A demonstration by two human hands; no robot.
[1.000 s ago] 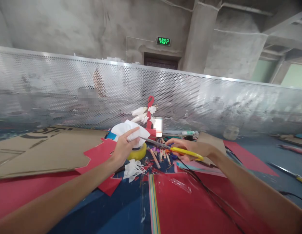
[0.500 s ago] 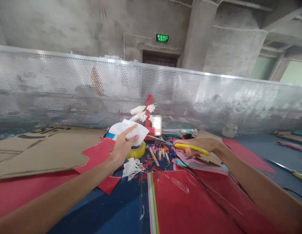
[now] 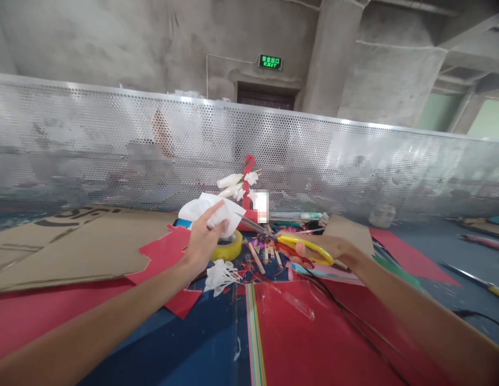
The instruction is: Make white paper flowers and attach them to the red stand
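Observation:
My left hand (image 3: 205, 236) pinches a piece of white paper (image 3: 230, 213) between thumb and fingers, above a roll of yellow tape (image 3: 229, 247). In my right hand (image 3: 317, 249) is a pair of scissors (image 3: 287, 241) with one yellow and one red handle. Their blades are parted and point left, with the tips at the right edge of the paper. Whether the blades touch the paper I cannot tell. Behind the paper stands a red paper stem (image 3: 248, 198) with white flower shapes (image 3: 230, 180) on it. White paper cut-outs (image 3: 220, 276) lie below my left hand.
Brown cardboard (image 3: 92, 246) and red paper (image 3: 163, 252) lie to the left. A stack of coloured paper (image 3: 298, 338) is in front, with a dark cord across it. Several small sticks (image 3: 269, 254) lie mid-table. Another pair of scissors (image 3: 475, 279) and a glass jar (image 3: 382, 214) are at right.
My right hand has moved left with the scissors, and the blades have opened and reached the paper's edge. The left hand still holds the paper in about the same place.

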